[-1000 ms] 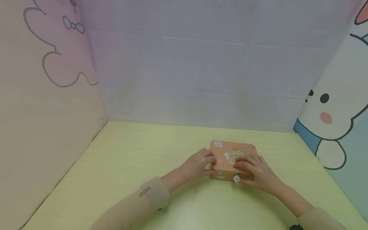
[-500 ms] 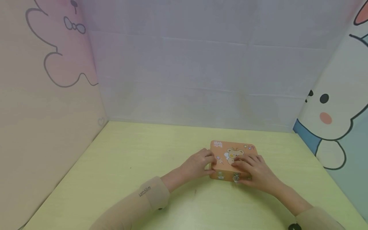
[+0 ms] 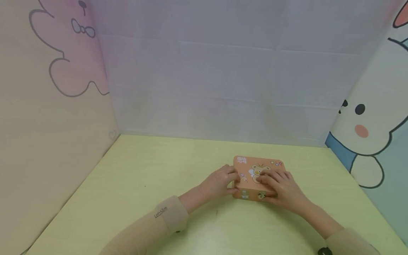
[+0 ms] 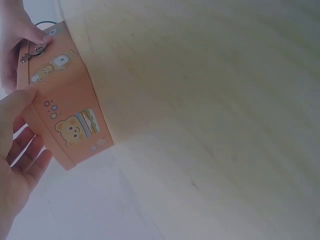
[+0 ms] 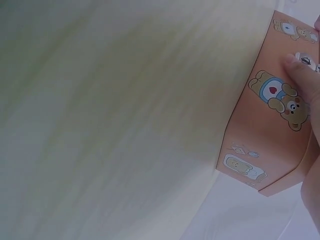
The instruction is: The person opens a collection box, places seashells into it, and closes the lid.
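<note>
An orange tin box (image 3: 244, 170) printed with cartoon bears lies on the table, its lid down. My left hand (image 3: 219, 181) grips the box's left end, fingertips over the lid and thumb at the front corner. In the left wrist view its thumb lies along the lid edge of the box (image 4: 67, 107). Across the lid's right part rest the fingers of my right hand (image 3: 287, 193), while its thumb is on the front. The right wrist view shows that thumb (image 5: 300, 75) at the small metal latch (image 5: 306, 61), partly covering it. Most of the box's right side is hidden in the head view.
The pale yellow table (image 3: 153, 166) is enclosed by a plain light back wall (image 3: 197, 88). Printed panels stand at both sides, with a pink figure (image 3: 76, 63) on the left and a white rabbit-like figure (image 3: 379, 117) on the right.
The metal latch has swung from hanging outward to lying up against the box front. My right hand and thumb have shifted slightly left with it. The left hand and box have stayed put.
</note>
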Demonstrator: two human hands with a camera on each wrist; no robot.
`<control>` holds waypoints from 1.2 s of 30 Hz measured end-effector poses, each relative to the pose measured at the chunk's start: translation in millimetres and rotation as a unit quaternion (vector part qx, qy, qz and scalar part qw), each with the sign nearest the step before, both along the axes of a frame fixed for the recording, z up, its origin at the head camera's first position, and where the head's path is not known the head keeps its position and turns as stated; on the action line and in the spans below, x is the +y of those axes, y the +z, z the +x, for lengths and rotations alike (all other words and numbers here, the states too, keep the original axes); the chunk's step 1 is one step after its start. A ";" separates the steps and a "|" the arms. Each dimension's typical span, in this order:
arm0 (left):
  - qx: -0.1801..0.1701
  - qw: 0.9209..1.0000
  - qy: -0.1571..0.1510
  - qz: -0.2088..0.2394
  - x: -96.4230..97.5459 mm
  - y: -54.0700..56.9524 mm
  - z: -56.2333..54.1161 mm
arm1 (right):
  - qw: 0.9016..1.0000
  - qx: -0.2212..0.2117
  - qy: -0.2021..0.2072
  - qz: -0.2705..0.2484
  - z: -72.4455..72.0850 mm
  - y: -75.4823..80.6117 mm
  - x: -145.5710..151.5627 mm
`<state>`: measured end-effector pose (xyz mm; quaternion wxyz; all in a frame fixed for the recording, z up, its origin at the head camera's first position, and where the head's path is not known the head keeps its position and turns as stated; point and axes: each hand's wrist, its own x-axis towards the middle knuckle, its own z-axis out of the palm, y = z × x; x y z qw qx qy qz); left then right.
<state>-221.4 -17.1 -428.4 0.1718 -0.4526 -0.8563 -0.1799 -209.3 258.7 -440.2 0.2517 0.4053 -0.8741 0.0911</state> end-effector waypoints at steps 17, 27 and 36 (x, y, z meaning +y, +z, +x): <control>-0.015 1.000 0.012 -0.009 0.5 0.3 0.5 | 0.999 -0.036 -0.011 -0.020 3.8 2.4 -4.5; -0.023 1.000 0.012 -0.006 -0.8 -1.2 -1.2 | 0.999 -0.041 -0.001 -0.019 2.9 2.7 -3.5; -0.035 0.999 0.017 -0.004 0.1 0.5 0.1 | 0.999 -0.019 0.006 -0.032 3.2 2.5 -4.5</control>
